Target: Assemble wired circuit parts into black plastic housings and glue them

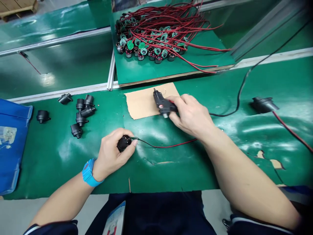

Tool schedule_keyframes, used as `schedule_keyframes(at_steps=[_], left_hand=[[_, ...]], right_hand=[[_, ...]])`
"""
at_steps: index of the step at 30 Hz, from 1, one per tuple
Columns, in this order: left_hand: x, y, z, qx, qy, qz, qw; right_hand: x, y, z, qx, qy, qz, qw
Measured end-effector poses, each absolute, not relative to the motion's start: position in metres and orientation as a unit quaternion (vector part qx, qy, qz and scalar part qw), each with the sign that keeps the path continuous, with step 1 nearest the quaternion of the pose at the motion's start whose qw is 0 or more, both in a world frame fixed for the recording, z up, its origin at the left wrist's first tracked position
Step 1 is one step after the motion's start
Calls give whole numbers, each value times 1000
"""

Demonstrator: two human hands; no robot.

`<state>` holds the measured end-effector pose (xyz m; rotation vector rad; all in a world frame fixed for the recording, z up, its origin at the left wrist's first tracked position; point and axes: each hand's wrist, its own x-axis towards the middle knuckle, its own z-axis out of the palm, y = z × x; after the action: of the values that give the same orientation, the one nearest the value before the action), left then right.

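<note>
My left hand (114,151) is closed round a black round pump housing (123,143), its open end showing fine wires inside. A thin red and black lead (162,147) runs from the housing to the right, passing under my right forearm. In my right hand (192,114) is a black glue gun (161,102), its nozzle pointing away from me. The gun is over a piece of brown cardboard (140,102); whether it touches the board I cannot tell. A black cord (241,94) trails from behind my right hand toward the upper right.
Several black housings (83,111) lie at the left, near a blue bin (12,150). On a raised green shelf (146,73) sits a heap of small motors with red wires (156,45). A black cone-shaped part (264,104) with a red wire stands at the right.
</note>
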<state>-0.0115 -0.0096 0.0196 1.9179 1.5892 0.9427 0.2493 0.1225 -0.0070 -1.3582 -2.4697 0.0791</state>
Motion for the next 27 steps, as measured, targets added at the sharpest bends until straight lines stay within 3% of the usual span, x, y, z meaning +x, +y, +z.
schedule_keyframes(at_steps=[4,6,11,27], left_hand=[[-16,-5,24,645,624,349,269],[-18,-3,24,620,640,357,282],[-22,-1,25,586,650,385,292],[-20,-3,24,586,647,387,298]], right_hand=[[252,100,21,-406,-844,135,323],[252,85,33,-370,-830,216,356],[249,61,45,-319,-848,297,302],[232,54,35,-314,-879,242,264]])
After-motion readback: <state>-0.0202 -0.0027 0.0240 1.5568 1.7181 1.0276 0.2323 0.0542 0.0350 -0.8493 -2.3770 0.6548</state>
